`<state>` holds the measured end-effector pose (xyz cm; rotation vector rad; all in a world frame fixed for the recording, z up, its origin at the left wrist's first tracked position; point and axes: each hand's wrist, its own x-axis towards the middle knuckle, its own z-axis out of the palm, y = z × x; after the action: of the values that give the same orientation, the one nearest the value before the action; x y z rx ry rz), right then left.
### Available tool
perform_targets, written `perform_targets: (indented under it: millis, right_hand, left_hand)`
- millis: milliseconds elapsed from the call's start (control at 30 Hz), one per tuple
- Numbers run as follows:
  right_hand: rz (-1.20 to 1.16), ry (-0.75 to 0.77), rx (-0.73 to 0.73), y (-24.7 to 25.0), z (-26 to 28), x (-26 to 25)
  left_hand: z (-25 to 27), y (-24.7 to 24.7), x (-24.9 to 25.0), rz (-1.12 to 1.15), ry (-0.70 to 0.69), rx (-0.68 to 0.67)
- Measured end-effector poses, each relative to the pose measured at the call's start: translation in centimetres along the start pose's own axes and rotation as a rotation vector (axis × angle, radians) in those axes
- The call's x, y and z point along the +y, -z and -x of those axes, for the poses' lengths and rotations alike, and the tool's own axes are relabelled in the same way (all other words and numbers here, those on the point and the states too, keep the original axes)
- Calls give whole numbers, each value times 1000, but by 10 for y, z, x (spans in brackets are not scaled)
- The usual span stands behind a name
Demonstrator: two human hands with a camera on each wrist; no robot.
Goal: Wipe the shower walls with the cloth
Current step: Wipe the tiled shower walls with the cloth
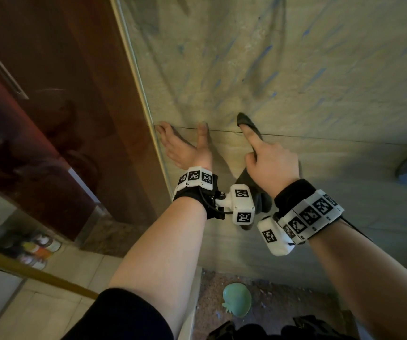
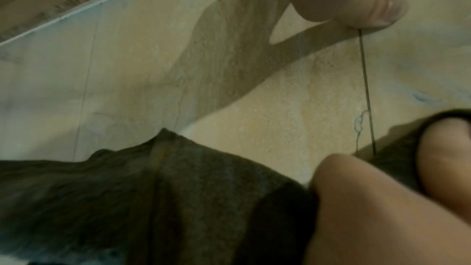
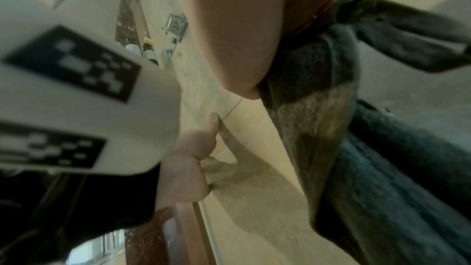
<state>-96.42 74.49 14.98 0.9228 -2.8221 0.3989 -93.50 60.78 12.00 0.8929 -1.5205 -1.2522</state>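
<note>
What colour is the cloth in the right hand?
Dark grey-green; the cloth under the right hand shows best in the right wrist view.
</note>
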Motion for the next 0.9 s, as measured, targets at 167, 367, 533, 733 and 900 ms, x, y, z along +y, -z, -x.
perform_targets:
  millis: [167, 367, 533, 733, 900]
  right_hand:
    - [42, 32, -82, -12, 4, 1]
    - [74, 78, -145, -14, 2, -10]
    - [116, 98, -124, -12, -4, -18]
    - [103, 49, -51, 1, -4, -11]
    - [31, -22, 54, 9, -5, -8]
  left_hand:
    - [-2, 0, -1, -53, 43, 2]
    - [-4, 1, 1, -69, 43, -2]
    - [-2, 3, 2, -57, 46, -9]
    - [0, 4, 4, -42, 24, -15]
    - [0, 3, 5, -22, 25, -4]
